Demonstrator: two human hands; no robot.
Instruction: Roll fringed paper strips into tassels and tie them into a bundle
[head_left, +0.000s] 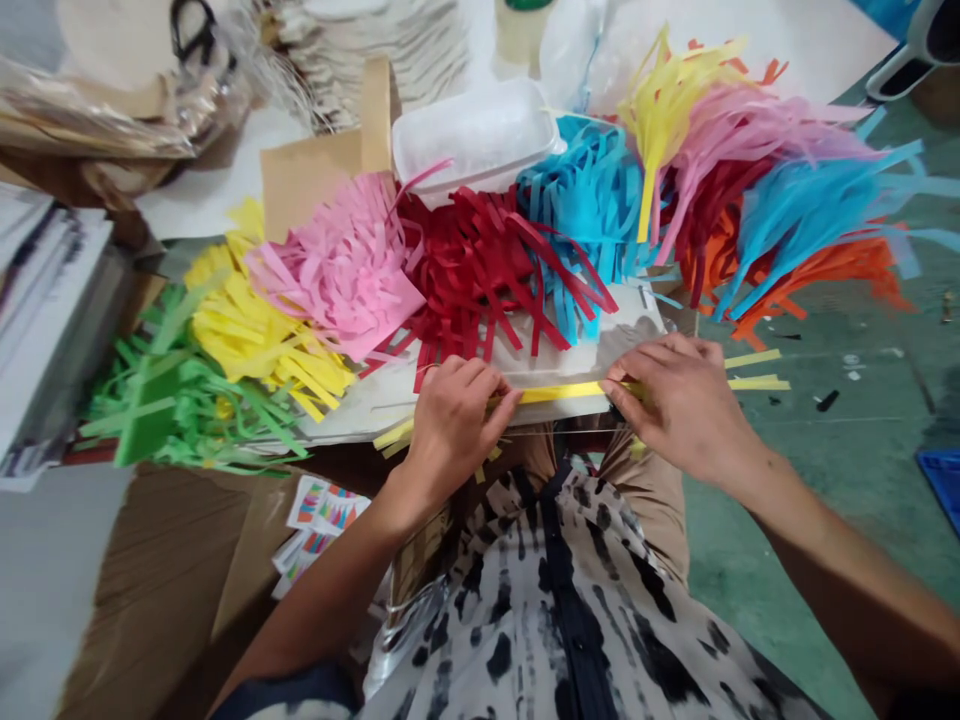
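Note:
A narrow yellow tissue-paper strip point(561, 393) is stretched level at the table's front edge, its fringed ends sticking out past both hands. My left hand point(459, 410) pinches it on the left between thumb and fingers. On the right, my right hand point(675, 400) grips the same strip, fingers closed around it. Just beyond lie bunches of cut tissue fringe: dark red point(480, 265), blue point(585, 200), pink point(345, 260), yellow point(262, 320) and green point(172, 390). What the fingertips press inside each grip is hidden.
A clear plastic tub point(472, 130) stands behind the fringes. More mixed fringes point(810, 220) hang over the table's right end. Paper stacks point(52, 320) sit at left, with black-handled scissors point(193, 35) at the back. Below is an open cardboard box point(172, 560) beside printed cards point(322, 510).

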